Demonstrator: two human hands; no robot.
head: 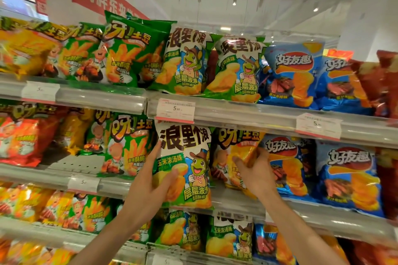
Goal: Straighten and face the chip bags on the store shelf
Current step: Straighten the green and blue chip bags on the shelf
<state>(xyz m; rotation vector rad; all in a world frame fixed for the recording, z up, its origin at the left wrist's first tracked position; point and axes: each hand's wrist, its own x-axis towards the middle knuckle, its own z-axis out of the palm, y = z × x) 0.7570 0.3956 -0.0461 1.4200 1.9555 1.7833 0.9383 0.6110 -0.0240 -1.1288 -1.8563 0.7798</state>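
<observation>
A white-and-green chip bag with a cartoon frog stands upright on the second shelf, facing me. My left hand grips its left edge, thumb across the front. Right beside it sits a yellow-orange chip bag, which my right hand holds, thumb on the front and fingers curled round its right side. Two more frog bags stand on the top shelf above.
Green chip bags stand to the left, blue ones to the right. Grey shelf rails carry price tags. A bare patch of shelf shows at left. More bags fill the shelves below.
</observation>
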